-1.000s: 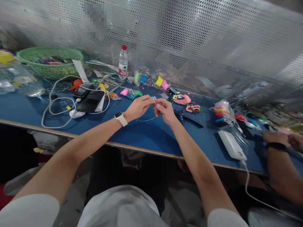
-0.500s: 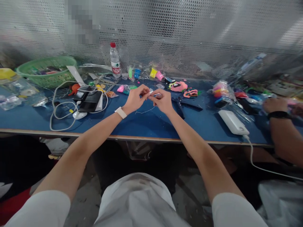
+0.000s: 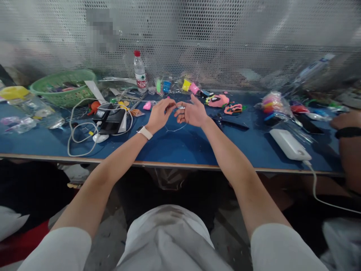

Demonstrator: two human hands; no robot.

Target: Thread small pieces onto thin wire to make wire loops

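Note:
Above the blue table, my left hand (image 3: 159, 114) is closed, with thumb and forefinger pinched at what looks like the end of a thin pale thread. The thread (image 3: 175, 130) hangs in a loop beneath both hands. Close beside it, my right hand (image 3: 195, 112) is turned palm up, thumb raised and apart, fingers loosely curled. A small shiny silvery piece (image 3: 181, 107) shows at its fingers; its kind is too small to make out. Just right of that hand lie a pink clay figure (image 3: 218, 100), an orange-and-black striped clay piece (image 3: 233, 108) and a black-handled tool (image 3: 232, 124), partly hidden.
On the left are a green basket (image 3: 63, 96), a white cable (image 3: 73, 141) and a black device (image 3: 113, 120). A water bottle (image 3: 140, 75) stands at the back by the perforated metal wall. To the right lie a white power bank (image 3: 290, 144) and another person's arm (image 3: 349, 150).
My right hand has opened, its thumb lifting away and palm turning upward. The two hands were pinched together before; now their fingertips are slightly apart. The whole view has shifted a little.

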